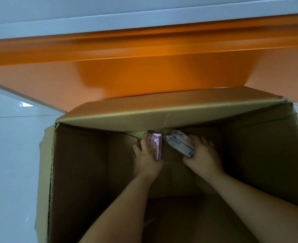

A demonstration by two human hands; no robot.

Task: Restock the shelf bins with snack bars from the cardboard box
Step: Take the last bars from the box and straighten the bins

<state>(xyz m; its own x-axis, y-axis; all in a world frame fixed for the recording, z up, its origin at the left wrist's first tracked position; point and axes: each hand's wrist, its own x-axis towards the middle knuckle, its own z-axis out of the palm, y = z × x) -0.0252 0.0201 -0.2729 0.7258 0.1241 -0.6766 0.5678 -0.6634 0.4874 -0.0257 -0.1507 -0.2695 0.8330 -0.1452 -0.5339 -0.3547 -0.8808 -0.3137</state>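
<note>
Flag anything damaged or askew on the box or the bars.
The cardboard box is worn: its far left corner is torn open, the left wall has a ragged top edge, and the far flap sags inward. The pink bar in the left hand and the grey bar in the right hand show no damage.

The cardboard box (78, 172) is made of matt brown corrugated board. Its fluting is exposed along the cut edge at 9 o'clock, and creases are seen in the flap at 12 o'clock. The pink snack bar (156, 146) at the centre is wrapped in a glossy film (plastic or foil cannot be told). The grey snack bar (179, 144), just toward 3 o'clock of it, is wrapped in a printed film of duller sheen. The orange panel (144, 72) at 12 o'clock is smooth and softly shiny. The pale floor (13, 155) at 9 o'clock is smooth and glossy, and a reflection is carried on it.
</note>
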